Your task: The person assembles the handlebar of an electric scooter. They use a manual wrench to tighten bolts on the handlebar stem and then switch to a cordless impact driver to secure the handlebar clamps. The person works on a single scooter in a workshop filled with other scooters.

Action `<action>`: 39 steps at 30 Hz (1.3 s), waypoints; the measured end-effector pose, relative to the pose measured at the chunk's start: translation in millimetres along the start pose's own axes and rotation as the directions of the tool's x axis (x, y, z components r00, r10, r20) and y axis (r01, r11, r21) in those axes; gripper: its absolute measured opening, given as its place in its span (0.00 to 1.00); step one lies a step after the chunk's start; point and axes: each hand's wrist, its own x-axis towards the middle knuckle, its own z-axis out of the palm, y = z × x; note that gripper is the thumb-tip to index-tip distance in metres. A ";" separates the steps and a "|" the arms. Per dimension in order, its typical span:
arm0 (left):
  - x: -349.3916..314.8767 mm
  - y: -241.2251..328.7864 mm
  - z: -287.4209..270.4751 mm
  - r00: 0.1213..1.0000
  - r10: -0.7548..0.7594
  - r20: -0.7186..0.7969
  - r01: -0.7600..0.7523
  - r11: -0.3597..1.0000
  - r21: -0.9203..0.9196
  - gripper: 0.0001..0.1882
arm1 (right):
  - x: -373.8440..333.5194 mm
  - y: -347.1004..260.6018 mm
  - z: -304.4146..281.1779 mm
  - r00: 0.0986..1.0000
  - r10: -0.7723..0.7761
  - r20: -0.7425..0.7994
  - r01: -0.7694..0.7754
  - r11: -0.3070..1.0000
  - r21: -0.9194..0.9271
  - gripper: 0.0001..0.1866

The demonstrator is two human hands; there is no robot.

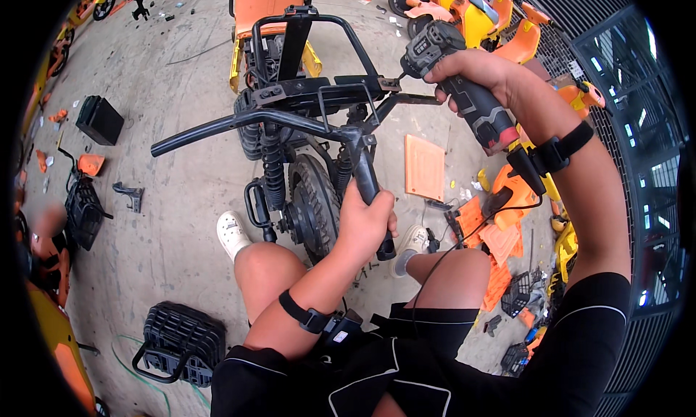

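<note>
Before me stands a partly stripped scooter with a black tubular frame, a knobbly wheel and coil-spring shock absorbers. My left hand is wrapped round a black frame tube that slopes down toward me. My right hand grips a black and grey cordless power driver with red at its base. The driver's tip points left at a metal bracket on the frame's right side; whether it touches a fastener there I cannot tell.
Orange panels and broken plastic parts lie on the right. A black crate sits at lower left, a black box at far left. Orange and yellow scooters line the back right. A thin cable hangs from my right forearm.
</note>
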 end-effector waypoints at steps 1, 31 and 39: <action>0.1 -0.5 -0.3 1.000 0.004 0.010 -0.004 1.000 -0.003 0.08 | 0.1 0.7 -0.4 1.000 -0.010 -0.002 0.010 1.000 -0.005 0.14; 4.1 -3.1 -4.3 0.999 0.027 -0.023 -0.026 0.998 0.051 0.08 | 98.1 68.9 47.8 0.515 -0.756 -0.404 0.620 0.654 -0.433 0.41; 4.4 -3.2 -4.8 0.999 0.046 -0.004 -0.046 0.993 0.105 0.06 | 55.9 49.1 66.6 0.570 -0.678 -0.465 0.538 0.735 -0.412 0.23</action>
